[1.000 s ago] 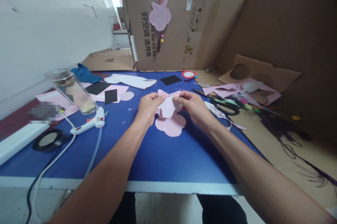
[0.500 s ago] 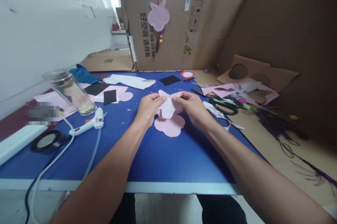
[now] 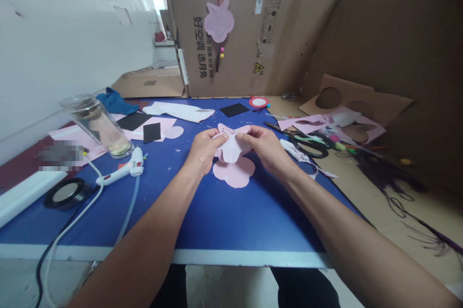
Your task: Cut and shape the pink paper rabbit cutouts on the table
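Observation:
Between my two hands is a pale pink paper cutout (image 3: pixel 231 148) with a wavy, petal-like outline and two points at its top. My left hand (image 3: pixel 207 148) pinches its left side, the thumb lying on the front face. On the other side my right hand (image 3: pixel 262 145) grips it the same way, thumb on top. Flat on the blue table below lies a second pink cutout (image 3: pixel 236 175), flower-shaped, its upper part hidden behind the held one. The fingers under the held paper are mostly out of sight.
To the left are a white glue gun (image 3: pixel 125 169), a tilted glass (image 3: pixel 99 127) and a roll of black tape (image 3: pixel 67 193). Scissors (image 3: pixel 307 144) and paper scraps (image 3: pixel 336 122) lie on the right. A finished pink ornament (image 3: pixel 219 22) hangs on the cardboard box (image 3: pixel 289 57) behind.
Both hands keep their hold on the paper cutout, which looks pressed slightly flatter. Otherwise the view has only shifted a little.

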`<state>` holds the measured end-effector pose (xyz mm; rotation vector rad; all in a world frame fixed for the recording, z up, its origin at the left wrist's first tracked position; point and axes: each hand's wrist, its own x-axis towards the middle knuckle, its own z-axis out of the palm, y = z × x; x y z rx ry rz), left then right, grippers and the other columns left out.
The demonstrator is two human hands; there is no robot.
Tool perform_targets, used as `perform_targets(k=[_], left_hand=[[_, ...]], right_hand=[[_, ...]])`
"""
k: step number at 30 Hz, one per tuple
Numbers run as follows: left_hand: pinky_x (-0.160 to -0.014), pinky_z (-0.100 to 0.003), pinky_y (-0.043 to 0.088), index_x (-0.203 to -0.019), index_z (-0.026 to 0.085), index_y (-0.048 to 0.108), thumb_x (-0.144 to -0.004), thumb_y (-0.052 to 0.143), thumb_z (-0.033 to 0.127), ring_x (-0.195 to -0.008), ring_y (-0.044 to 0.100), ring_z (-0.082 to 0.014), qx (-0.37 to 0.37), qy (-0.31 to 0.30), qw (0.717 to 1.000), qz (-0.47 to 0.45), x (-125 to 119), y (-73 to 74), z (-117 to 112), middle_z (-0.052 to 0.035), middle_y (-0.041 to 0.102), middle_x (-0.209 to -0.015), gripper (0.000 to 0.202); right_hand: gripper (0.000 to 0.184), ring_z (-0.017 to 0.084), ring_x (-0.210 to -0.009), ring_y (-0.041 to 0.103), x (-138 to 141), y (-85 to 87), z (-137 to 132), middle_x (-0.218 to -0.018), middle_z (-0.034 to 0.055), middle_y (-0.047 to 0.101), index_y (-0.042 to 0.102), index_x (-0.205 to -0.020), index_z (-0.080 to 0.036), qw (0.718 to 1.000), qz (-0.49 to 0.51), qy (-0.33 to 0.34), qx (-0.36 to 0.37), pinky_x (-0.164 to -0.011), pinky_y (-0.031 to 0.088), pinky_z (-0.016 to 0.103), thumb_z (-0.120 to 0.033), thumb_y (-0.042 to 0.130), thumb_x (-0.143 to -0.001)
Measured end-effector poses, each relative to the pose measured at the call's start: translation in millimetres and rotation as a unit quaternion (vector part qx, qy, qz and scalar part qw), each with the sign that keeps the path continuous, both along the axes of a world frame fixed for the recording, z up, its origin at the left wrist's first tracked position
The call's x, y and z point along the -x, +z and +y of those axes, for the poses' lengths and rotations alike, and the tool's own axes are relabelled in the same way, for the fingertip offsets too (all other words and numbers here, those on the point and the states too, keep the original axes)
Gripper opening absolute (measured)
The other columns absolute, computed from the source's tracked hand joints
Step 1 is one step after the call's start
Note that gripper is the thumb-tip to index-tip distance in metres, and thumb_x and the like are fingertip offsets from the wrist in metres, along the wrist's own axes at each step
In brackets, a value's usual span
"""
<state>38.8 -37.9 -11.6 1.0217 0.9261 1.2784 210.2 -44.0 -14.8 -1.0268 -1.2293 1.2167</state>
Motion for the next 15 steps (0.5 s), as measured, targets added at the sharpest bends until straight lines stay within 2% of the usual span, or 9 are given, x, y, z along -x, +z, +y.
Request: perform_targets(k=[5,10,12,15], left_hand=[[-0.058,-0.029,0.053,-0.078,0.016,0.072,-0.072,0.089,0.035,-0.058,0.062,-0.0144,0.01,-0.009,0.999,-0.029,3,2.0,3,-0.0041,0.071,-0.071,0.026],[-0.071,-0.033,0.06,-0.091,0.017,0.071,-0.085,0.08,0.051,-0.075,0.074,-0.0209,0.052,0.019,0.998,-0.03,11,5.9,8,-0.0123,0.079,-0.091,0.036],[-0.072,-0.032,0.06,-0.094,0.017,0.07,-0.091,0.074,0.05,-0.079,0.076,-0.0208,0.064,0.04,0.997,-0.018,15,6.3,9,-0.0141,0.081,-0.099,0.033],[-0.068,-0.029,0.058,-0.094,0.018,0.069,-0.095,0.068,0.043,-0.075,0.075,-0.0183,0.082,0.071,0.994,-0.008,18,5.2,11,-0.013,0.081,-0.101,0.025]], right_hand=[[0.031,0.018,-0.068,0.064,-13,6.0,4,-0.081,0.0039,0.074,0.076,-0.086,-0.019,1.0,-0.004,0.0,-0.002,-0.06,0.049,0.03,-0.043,0.087,-0.07],[0.032,0.019,-0.066,0.065,-42,24.3,6,-0.083,0.0061,0.077,0.076,-0.088,-0.02,1.0,0.008,-0.026,-0.015,-0.056,0.051,0.03,-0.041,0.09,-0.068],[0.034,0.018,-0.066,0.066,-48,33.8,0,-0.082,0.0066,0.077,0.077,-0.087,-0.019,1.0,-0.013,0.0,0.012,-0.055,0.051,0.029,-0.04,0.093,-0.066],[0.034,0.016,-0.062,0.065,-43,46.0,-15,-0.077,0.0053,0.076,0.076,-0.083,-0.018,0.994,-0.025,0.088,0.062,-0.054,0.05,0.026,-0.039,0.096,-0.065]])
